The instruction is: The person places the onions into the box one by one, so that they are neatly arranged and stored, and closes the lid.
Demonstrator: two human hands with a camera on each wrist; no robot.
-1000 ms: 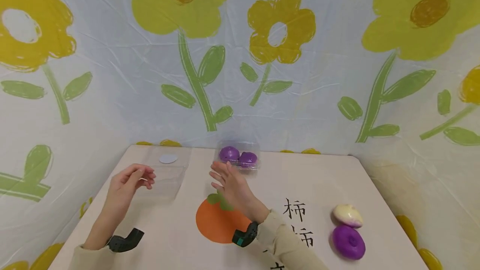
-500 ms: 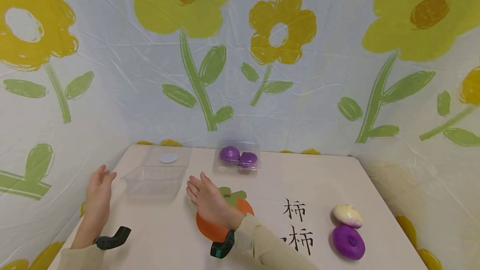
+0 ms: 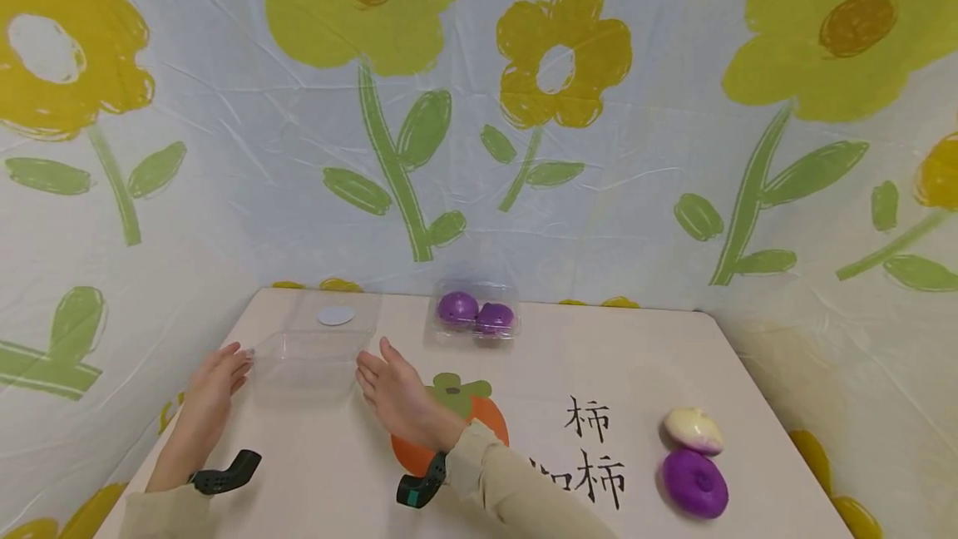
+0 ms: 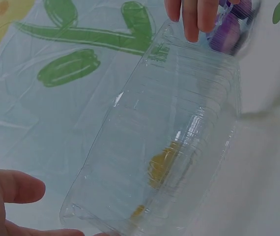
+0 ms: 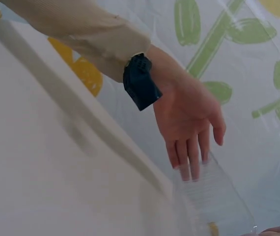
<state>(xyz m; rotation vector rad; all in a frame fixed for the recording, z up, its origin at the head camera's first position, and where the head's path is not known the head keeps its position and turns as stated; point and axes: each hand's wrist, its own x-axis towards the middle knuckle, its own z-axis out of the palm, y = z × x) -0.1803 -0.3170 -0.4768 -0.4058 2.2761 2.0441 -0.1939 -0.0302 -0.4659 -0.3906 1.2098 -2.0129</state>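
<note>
An empty clear plastic box lies open on the table's left, its lid bearing a round white sticker. My left hand lies flat at the box's left end with straight fingers touching it; the right wrist view shows this left hand on the clear box. My right hand stands flat at the box's right end. In the left wrist view the right fingertips touch the far rim of the box.
A shut clear box with two purple buns sits at the table's back. A white bun and a purple bun lie at the right. The table carries an orange fruit print; flowered sheeting surrounds it.
My right hand has moved left from near the bun box to the empty box's right end. My left hand dropped, opened flat and came in to the box's left end.
</note>
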